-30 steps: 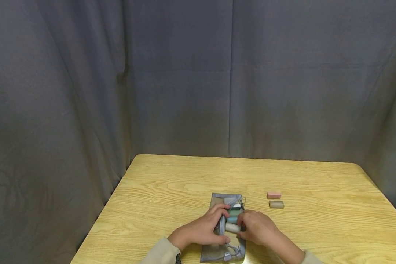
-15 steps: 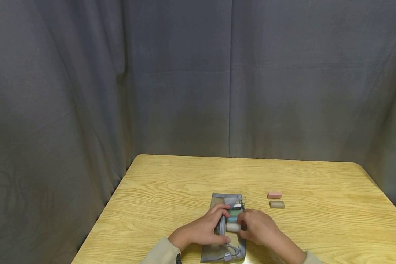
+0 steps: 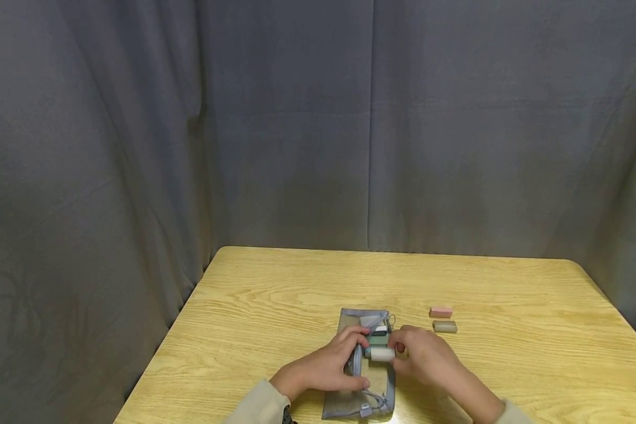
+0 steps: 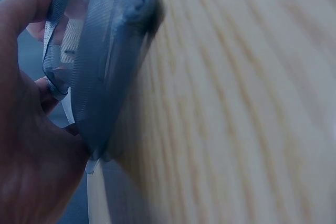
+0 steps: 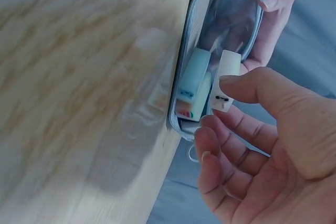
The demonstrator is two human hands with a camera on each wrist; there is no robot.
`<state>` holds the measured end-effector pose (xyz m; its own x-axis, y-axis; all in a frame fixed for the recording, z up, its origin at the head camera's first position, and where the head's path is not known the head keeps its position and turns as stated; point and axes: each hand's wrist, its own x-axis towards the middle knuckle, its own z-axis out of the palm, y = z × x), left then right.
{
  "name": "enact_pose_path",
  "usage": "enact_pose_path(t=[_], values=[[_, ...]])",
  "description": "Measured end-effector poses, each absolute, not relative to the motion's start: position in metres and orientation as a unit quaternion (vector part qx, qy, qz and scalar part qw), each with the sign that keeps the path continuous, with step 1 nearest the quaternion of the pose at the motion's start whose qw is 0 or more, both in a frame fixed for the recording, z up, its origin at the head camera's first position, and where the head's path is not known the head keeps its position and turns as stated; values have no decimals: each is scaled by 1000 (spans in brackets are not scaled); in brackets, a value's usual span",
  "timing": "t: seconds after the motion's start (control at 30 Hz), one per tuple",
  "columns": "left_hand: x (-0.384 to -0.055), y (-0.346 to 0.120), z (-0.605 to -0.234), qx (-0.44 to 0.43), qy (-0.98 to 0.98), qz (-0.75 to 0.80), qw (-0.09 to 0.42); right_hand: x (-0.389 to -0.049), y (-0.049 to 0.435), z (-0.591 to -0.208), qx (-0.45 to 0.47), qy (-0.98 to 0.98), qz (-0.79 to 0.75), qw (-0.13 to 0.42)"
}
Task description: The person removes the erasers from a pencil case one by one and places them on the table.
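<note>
A grey-blue mesh zip pouch point(image 3: 340, 405) lies unzipped near the front of the table. My left hand point(image 3: 328, 365) holds its mouth apart, fingers and thumb curled on the zip edge. At the opening, my right hand point(image 3: 426, 358) pinches a small white eraser point(image 5: 227, 69) with a printed face between thumb and fingers. In the right wrist view, a light blue eraser point(image 5: 195, 74) and a pale green eraser point(image 5: 202, 97) lie inside the pouch. A dark-and-white block point(image 3: 379, 331) shows near its far end.
To the right of the pouch, a pink eraser point(image 3: 441, 312) and a grey-beige eraser point(image 3: 445, 327) lie on the wooden table point(image 3: 275, 282). A grey curtain point(image 3: 297, 129) hangs behind the table and along its sides. A metal ring point(image 3: 392, 319) hangs at the pouch's far corner.
My right hand has drawn the white eraser up and slightly right, away from the pouch's near part. My left hand stays in place on the pouch edge.
</note>
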<state>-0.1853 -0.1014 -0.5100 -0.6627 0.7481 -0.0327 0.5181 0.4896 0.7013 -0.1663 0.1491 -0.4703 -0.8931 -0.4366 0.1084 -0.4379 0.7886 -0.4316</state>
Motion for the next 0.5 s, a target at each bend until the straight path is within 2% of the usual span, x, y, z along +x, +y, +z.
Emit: enact_pose_path(t=[0.5], values=[[-185,-101,-510,376,845,342,167,-169,162,-462,219,-943,251,21]])
